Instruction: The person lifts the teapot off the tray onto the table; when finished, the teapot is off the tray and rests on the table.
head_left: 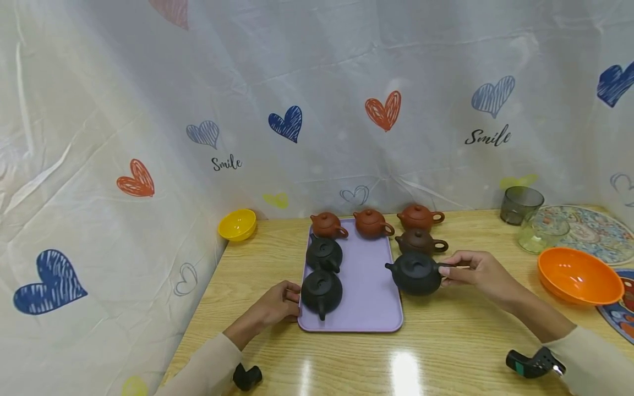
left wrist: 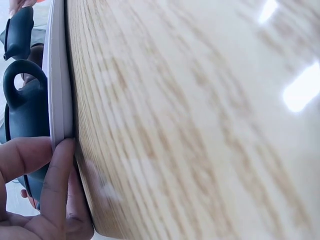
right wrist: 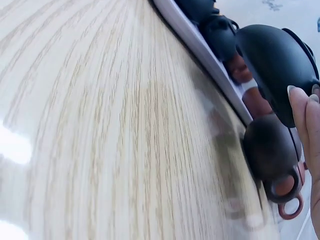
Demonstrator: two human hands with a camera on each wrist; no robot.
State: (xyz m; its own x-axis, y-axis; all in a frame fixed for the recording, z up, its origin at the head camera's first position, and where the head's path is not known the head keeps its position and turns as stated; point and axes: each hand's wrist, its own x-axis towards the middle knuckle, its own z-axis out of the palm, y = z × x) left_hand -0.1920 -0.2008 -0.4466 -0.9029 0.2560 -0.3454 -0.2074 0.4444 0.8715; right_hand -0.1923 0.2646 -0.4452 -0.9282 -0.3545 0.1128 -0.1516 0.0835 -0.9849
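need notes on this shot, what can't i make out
Head: inside of the held black teapot, covered by its lid.
Head: rest of the blue plate, cut off by right edge.
Right wrist: right hand, cut off by right edge.
Left wrist: part of nearest black teapot, behind left hand.

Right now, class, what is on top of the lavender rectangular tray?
The tray bears two round black teapots along its left side and two reddish lidded teapots at its far end. The surface beneath them and their insides are covered.
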